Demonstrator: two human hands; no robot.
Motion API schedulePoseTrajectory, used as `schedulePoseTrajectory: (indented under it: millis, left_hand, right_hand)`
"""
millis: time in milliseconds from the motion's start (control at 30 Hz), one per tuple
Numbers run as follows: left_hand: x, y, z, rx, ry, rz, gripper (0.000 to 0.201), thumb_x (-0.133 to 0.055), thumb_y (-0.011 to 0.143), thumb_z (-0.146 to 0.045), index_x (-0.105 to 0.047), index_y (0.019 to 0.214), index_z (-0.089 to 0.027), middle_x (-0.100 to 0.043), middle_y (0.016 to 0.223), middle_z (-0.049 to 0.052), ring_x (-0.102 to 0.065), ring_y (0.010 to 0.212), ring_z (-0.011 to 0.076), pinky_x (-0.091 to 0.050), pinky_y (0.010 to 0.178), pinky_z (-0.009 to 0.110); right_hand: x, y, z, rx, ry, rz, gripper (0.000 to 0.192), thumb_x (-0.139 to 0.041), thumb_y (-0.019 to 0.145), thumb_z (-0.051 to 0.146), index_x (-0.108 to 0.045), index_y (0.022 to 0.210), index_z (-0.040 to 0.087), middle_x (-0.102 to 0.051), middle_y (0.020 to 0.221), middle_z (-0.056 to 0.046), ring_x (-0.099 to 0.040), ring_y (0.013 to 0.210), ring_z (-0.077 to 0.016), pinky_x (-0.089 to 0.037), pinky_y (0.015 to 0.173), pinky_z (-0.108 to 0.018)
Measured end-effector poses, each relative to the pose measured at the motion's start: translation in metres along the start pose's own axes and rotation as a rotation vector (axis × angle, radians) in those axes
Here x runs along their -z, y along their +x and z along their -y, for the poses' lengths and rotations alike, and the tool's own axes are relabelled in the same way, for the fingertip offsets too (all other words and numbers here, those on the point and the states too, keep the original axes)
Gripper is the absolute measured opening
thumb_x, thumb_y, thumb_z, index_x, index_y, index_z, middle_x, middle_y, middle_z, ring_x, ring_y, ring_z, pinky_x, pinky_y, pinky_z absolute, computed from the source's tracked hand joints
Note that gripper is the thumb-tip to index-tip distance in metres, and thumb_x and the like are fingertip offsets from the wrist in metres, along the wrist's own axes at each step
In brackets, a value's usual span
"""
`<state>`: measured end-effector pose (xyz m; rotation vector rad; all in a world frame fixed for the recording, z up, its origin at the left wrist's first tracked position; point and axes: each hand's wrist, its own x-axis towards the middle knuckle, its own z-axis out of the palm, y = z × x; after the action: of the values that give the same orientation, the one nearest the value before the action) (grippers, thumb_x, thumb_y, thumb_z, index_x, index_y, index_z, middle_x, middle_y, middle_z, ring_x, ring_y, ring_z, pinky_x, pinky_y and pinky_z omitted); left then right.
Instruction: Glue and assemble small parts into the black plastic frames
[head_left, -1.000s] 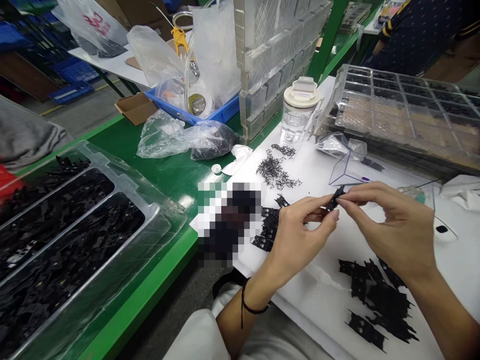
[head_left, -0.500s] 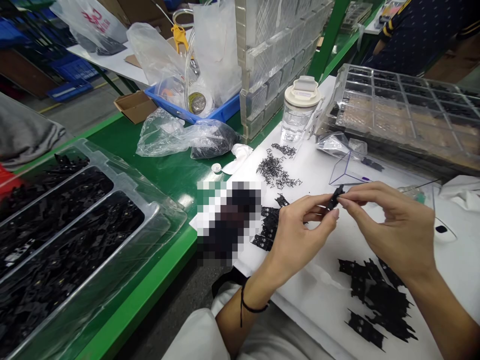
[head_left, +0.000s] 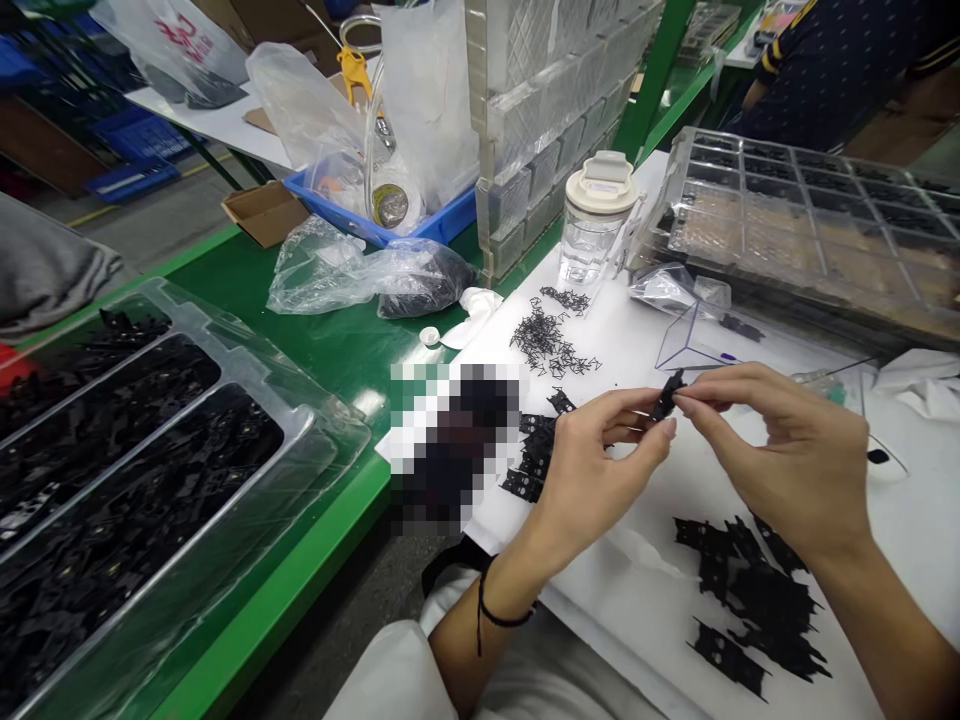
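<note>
Between both sets of fingertips is a small black plastic part point(head_left: 667, 395), held above the white work surface point(head_left: 630, 560). My left hand point(head_left: 600, 465) pinches it from the left, thumb below. From the right, my right hand point(head_left: 784, 450) grips its upper edge between thumb and fingers. Below my right hand lies a pile of flat black parts point(head_left: 757, 600). More black parts point(head_left: 536, 450) lie partly hidden behind my left hand. Further back sits a heap of small black wire-like triangular pieces point(head_left: 544, 335).
A lidded clear cup point(head_left: 596, 220) stands at the back, beside stacked clear drawers point(head_left: 517, 140). A compartment tray point(head_left: 817, 220) lies at right. At left, a divided bin point(head_left: 300, 420) holds many black parts. A blue basket point(head_left: 457, 225) holds bags and tape. A person point(head_left: 847, 70) is at upper right.
Both hands keep hold of the black part, which has turned slightly in the fingers. The whole view has shifted a little.
</note>
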<state>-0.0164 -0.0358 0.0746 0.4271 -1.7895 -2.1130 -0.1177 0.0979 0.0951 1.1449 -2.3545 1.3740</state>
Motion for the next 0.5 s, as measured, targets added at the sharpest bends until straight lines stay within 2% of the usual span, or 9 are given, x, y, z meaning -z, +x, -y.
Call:
schedulePoseTrajectory:
  millis: [500]
  left_hand:
    - [-0.0008,-0.0009,-0.0009,0.005,-0.008,0.007,0.032,-0.076,0.092,-0.028,-0.074,0.121,-0.016,-0.08,0.113,0.01,-0.078,0.096,0.0249,-0.066,0.09,0.038]
  right_hand:
    - [-0.0003,0.0004,0.0032,-0.025,-0.02,0.017,0.01,-0.074,0.091,0.014,-0.076,0.091,0.023,-0.074,0.094,-0.001,-0.064,0.079,-0.0168,-0.052,0.075,-0.035]
